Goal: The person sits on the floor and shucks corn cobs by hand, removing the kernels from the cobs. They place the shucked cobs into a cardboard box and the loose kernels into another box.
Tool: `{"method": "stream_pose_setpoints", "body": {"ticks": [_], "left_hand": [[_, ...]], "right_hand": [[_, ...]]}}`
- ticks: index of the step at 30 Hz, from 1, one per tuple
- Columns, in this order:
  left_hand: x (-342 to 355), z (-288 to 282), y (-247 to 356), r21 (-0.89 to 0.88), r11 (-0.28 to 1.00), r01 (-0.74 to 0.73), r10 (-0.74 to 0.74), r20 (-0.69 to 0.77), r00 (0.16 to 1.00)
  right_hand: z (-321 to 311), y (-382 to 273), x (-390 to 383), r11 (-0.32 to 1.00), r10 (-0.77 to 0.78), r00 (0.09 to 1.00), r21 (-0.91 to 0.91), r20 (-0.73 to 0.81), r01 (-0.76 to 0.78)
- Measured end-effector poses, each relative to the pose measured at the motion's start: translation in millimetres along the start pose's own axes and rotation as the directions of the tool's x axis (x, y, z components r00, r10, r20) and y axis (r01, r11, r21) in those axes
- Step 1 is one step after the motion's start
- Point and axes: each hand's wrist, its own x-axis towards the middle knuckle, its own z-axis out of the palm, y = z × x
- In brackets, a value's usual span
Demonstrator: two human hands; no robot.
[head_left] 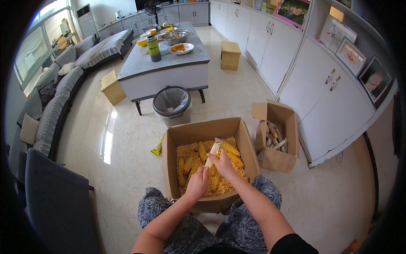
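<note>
Both my hands are closed on one corn cob (pixel 215 148), held at a slant over the large cardboard box (pixel 169 148) between my knees. Much of its upper part is pale and bare of kernels, with some yellow kernels left along it. My left hand (pixel 198 181) grips the lower end. Higher up, my right hand (pixel 221 162) wraps round the middle, its thumb laid along the cob. Inside the box, loose yellow kernels (pixel 186 150) cover the bottom. Several full yellow ears of corn (pixel 181 169) lie on them to either side of my hands.
A smaller cardboard box (pixel 279 162) with stripped cobs (pixel 275 134) stands at the right, beside white cabinets (pixel 330 97). Beyond the large box are a lined trash bin (pixel 172 101) and a table (pixel 165 70) with dishes. A yellow packet (pixel 158 146) lies on the floor; a dark chair (pixel 57 186) stands left.
</note>
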Motion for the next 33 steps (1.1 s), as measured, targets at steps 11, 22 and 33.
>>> {"method": "stream_pose_setpoints", "body": {"ticks": [11,22,33], "left_hand": [[-7.4,6.4,9.9,0.220,0.970,-0.100,0.098,0.019,0.995],[0.0,-5.3,12.5,0.083,0.994,0.074,-0.075,0.019,0.997],[0.1,9.3,3.7,0.176,0.980,-0.097,0.106,-0.044,0.993]], "right_hand": [[-1.1,5.4,-1.7,0.957,0.155,0.974,-0.219,-0.167,-0.190],[8.5,6.3,-4.0,0.988,0.117,0.985,-0.082,-0.124,-0.127],[14.5,26.1,-5.1,0.995,0.078,0.995,-0.061,-0.066,-0.082]]}}
